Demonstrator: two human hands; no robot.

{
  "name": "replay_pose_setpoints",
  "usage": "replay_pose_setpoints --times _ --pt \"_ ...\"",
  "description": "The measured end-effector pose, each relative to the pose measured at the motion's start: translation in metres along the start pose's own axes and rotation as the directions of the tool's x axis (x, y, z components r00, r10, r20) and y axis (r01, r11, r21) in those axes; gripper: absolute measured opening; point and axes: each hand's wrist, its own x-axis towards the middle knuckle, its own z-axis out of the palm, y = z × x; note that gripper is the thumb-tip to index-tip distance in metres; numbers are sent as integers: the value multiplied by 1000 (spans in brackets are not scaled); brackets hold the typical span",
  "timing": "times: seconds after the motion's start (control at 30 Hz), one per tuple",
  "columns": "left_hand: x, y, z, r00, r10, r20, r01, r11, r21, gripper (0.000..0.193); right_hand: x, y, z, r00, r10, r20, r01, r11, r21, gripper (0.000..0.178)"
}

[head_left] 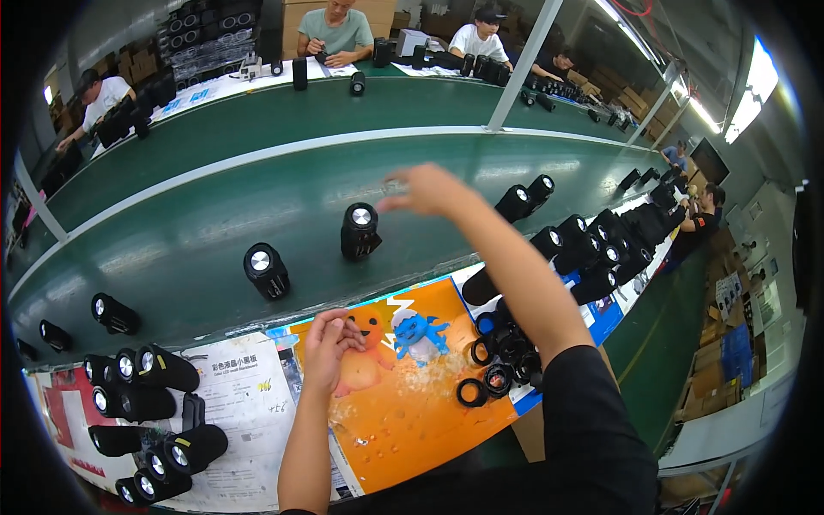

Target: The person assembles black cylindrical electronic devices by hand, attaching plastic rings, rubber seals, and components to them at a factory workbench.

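My right hand (422, 190) reaches out over the green conveyor belt (429, 236), slightly blurred, its fingers stretched apart and nothing visible in them. Just left of its fingertips, apart from them, a black cylindrical speaker (359, 233) with a silver round end stands on the belt. Another such speaker (268, 273) stands farther left. My left hand (326, 348) hovers over an orange printed mat (403, 446) with its fingers loosely curled and no object seen in it. At the mat's right side lie several black rings (471, 392), partly heaped under my right forearm.
Black speakers (142, 402) lie grouped on papers at the left. Many more black cylinders (592, 245) crowd the bench at the right. A pale rail (283, 157) runs behind the belt, with a post (524, 64) rising from it. Several people sit at the far bench.
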Motion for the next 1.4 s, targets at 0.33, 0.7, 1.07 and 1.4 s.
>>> replay_pose_setpoints --times 0.33,0.7,1.07,1.4 --pt "5 1 12 999 -31 23 30 999 26 22 -115 250 -1 854 515 -68 -510 806 -301 66" --pt "-47 67 91 821 322 472 -571 437 695 74 -209 -86 -36 974 -196 -112 226 853 471 60" --pt "-61 14 -20 934 348 85 -358 900 251 112 -218 -192 196 998 -23 -55 57 89 994 108" --pt "-71 25 -9 977 139 164 -157 983 99 90 -222 -173 194 994 -98 56 -44 118 992 69"
